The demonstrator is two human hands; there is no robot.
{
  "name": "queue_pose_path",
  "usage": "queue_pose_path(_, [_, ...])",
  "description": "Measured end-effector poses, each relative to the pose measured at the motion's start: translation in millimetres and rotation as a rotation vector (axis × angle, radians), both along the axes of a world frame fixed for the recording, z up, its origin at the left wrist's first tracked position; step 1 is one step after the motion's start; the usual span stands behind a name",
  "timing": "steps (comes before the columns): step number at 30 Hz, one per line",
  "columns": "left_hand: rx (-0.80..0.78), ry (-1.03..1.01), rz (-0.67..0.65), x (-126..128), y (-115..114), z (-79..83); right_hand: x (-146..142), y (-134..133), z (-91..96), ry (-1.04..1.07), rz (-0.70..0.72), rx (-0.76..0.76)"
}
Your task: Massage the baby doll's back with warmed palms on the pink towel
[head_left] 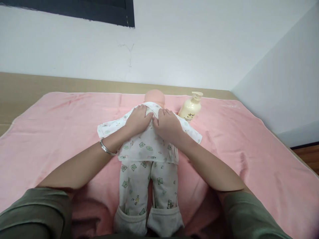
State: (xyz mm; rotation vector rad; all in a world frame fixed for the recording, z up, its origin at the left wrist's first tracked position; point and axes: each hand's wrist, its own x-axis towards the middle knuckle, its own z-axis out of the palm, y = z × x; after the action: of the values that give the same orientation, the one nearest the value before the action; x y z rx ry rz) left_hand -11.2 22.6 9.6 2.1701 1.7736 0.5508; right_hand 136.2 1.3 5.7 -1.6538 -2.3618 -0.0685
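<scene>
A baby doll (149, 156) in white printed pyjamas lies on a pink towel (57, 132), its bare head (155, 97) pointing away from me and its legs towards me. My left hand (137, 120) lies flat on the doll's upper back, fingers stretched out on the shirt. Beside it my right hand (167, 124) rests flat on the same shirt, thumbs nearly touching. A silver bangle (106, 149) circles my left wrist.
A cream pump bottle (190, 108) lies on the towel just right of the doll's head. The towel covers a wooden surface (22, 88) against a white wall. A second wall closes in on the right, with floor (307, 156) below it.
</scene>
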Motion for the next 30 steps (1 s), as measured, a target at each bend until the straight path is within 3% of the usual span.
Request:
queue_pose_path(4, [-0.02,-0.023,0.025,-2.7,5.4,-1.0,-5.0,-8.5,-4.9,-0.052,0.049,0.088])
queue_pose_path(9, [0.095,0.105,-0.046,5.6,-19.4,3.7,9.0,24.1,-1.7,0.07,0.002,-0.096])
queue_pose_path(12, [0.047,0.098,-0.063,5.1,-23.9,8.6,12.9,29.0,3.3,0.087,0.005,-0.148])
queue_pose_path(18, [-0.069,-0.014,-0.012,-12.5,8.2,0.5,-5.1,-5.9,-4.0,0.002,0.006,0.043])
queue_pose_path(21, [-0.061,-0.05,-0.015,-14.9,15.4,-5.6,-9.3,-7.4,-10.5,0.026,0.006,0.116])
queue_pose_path(25, [0.067,0.131,-0.026,-3.9,-5.8,-5.6,0.5,19.9,-10.4,0.16,-0.026,-0.054])
queue_pose_path(30, [0.241,0.323,-0.233,5.5,-36.4,3.1,7.0,31.4,-5.7,0.143,-0.033,-0.085])
